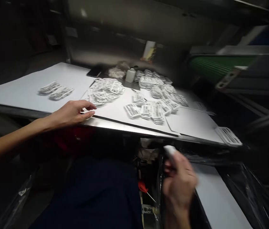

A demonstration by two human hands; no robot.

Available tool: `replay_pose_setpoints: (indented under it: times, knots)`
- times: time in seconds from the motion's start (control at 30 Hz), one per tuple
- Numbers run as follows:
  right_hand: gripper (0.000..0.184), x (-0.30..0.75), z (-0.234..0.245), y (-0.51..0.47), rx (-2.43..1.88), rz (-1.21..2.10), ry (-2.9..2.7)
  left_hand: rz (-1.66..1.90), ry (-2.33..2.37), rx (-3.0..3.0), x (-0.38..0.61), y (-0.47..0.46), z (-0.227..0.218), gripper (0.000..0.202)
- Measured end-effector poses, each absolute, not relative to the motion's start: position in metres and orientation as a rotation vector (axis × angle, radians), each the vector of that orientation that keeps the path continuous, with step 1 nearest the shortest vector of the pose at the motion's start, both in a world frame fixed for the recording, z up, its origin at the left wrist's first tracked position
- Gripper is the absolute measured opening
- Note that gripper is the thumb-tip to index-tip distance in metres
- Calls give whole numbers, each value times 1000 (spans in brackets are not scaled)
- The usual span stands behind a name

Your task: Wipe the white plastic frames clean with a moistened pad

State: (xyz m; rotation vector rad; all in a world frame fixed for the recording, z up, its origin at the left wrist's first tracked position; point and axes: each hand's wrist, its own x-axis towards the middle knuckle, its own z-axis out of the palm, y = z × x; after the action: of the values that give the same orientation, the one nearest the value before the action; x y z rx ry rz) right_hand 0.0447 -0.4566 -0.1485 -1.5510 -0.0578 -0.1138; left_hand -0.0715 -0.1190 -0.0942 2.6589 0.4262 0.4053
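1. The left hand (73,112) reaches out on a nearly straight bare forearm and lies palm down, below and left of the small white bottle (130,75). Its fingers are stretched flat and slightly spread, holding nothing.
2. Its fingertips rest on the white sheet (115,111) at the table's metal edge (125,126), well below the bottle.
3. The right hand (179,181) hangs far below and right of the bottle, under the table edge, back toward the camera and blurred by motion. Its fingers curl closed around a white piece (170,150) that sticks up above the knuckles.
4. That white piece looks small and pale; blur hides its shape and any detail.
5. The nearest pile of white packets (104,90) lies just below and left of the bottle, close to the left fingertips but apart from them. The packets look flat, rectangular and ribbed.
6. More packets (158,101) spread in loose heaps below and right of the bottle.
7. Two small heaps (55,90) sit far left of the bottle.
8. A single packet (228,136) lies far right and below it, at the table corner.
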Motion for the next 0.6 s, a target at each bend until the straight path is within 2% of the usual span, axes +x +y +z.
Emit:
replay_pose_setpoints:
  times: [0.13, 0.3, 0.6]
  knots:
    - [31, -7, -178, -429, -1534, 249, -136, 343, 255, 2819, -15, -136, -91, 43]
    - [36, -31, -177, -424, -1539, 510, -210, 284, 253, 2874, 24, -151, -95, 48]
    - [48, -20, -201, -405, -1621, 456, -127, 223, 252, 2820, 56, -161, -110, 59]
